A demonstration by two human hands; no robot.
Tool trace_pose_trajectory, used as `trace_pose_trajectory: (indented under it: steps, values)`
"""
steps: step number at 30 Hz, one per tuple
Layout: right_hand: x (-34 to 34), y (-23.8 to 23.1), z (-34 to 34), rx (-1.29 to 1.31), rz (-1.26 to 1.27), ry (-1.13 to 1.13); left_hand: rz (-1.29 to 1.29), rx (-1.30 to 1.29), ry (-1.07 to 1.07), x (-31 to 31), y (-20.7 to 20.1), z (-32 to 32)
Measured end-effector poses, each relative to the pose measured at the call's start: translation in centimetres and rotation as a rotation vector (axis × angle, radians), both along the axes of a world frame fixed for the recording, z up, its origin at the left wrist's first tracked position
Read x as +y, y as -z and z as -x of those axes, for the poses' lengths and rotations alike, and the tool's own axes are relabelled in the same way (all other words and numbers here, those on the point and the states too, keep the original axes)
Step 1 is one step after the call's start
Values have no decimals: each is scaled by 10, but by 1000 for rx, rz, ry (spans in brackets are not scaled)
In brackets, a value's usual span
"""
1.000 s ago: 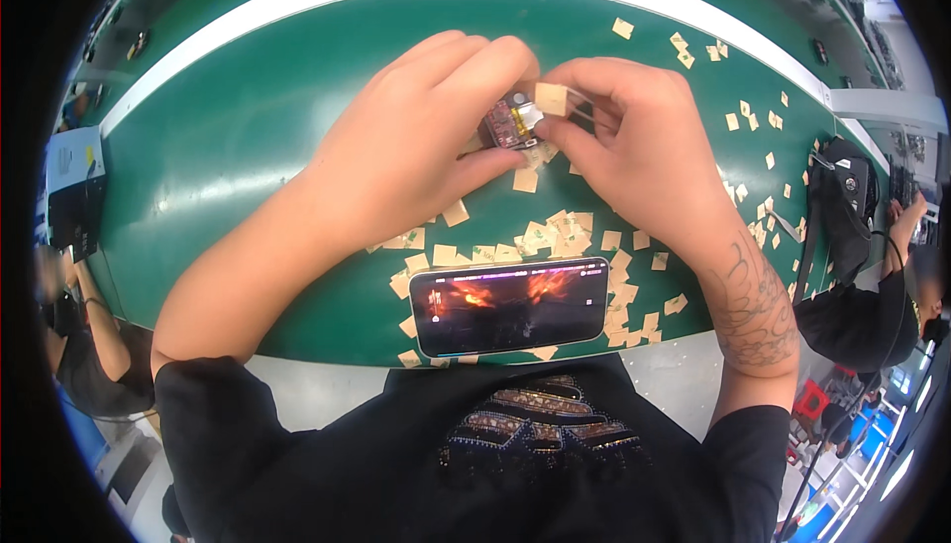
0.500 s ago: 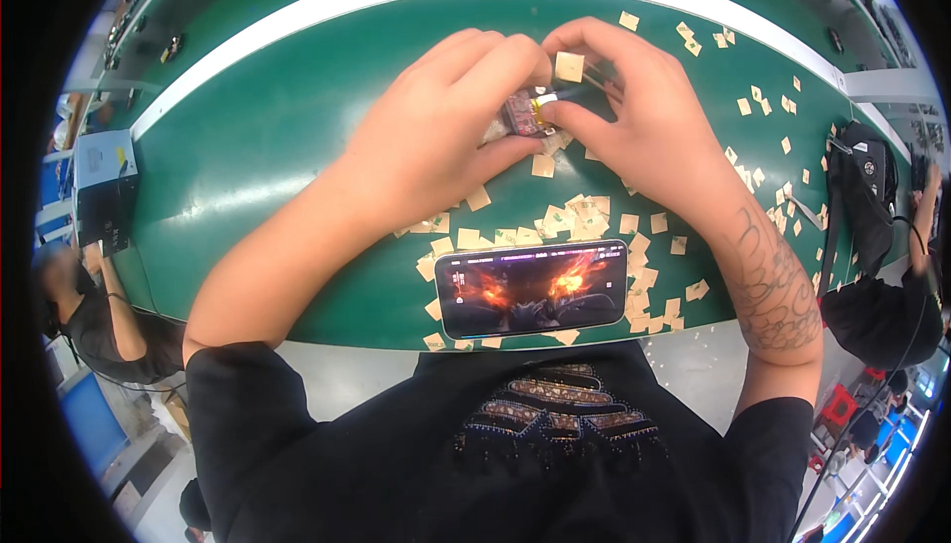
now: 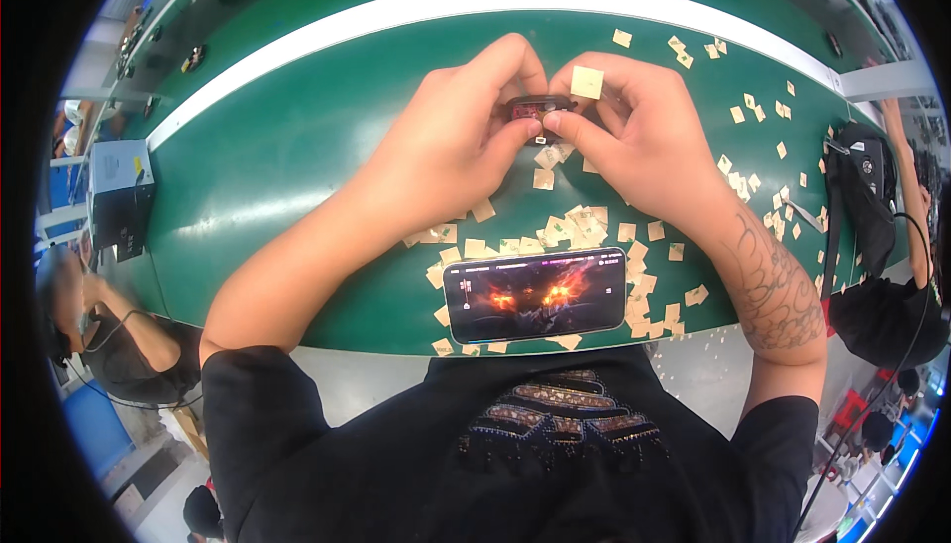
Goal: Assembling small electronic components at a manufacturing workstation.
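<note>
Beyond one phone (image 3: 537,295), two hands (image 3: 461,125) (image 3: 646,119) hold one dark device (image 3: 535,110).

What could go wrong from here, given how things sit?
1. The small black rounded device with a reddish interior is between the fingers of the left hand and right hand; a slip might drop it or scuff its exposed inside.
2. The pale yellow square on the right hand's fingers could brush off and get mixed with the scattered beige squares.
3. The lit-screen phone lies near the green table's front edge; a bump might knock it off.
</note>
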State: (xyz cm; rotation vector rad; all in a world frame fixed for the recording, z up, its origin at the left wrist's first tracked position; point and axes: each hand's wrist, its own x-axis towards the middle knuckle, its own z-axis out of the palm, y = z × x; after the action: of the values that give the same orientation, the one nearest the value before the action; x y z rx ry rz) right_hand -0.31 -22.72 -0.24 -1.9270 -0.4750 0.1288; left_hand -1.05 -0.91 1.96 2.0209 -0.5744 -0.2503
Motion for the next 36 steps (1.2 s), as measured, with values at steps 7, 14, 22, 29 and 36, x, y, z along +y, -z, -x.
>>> trace_pose_trajectory:
  steps: [7,14,22,29,36]
  values:
    - [-9,-13,-10,-111,54,58,90,-59,-93,2,16,-29]
    - [-19,-3,-15,-344,164,143,-99,-306,-334,16,21,-139]
    - [-26,-4,-19,-350,253,75,-761,-659,-309,-20,15,-194]
    - [-22,3,-28,-461,147,128,-449,-681,102,-46,20,-215]
    - [-25,2,-28,-406,95,77,-462,-692,-26,-59,39,-218]
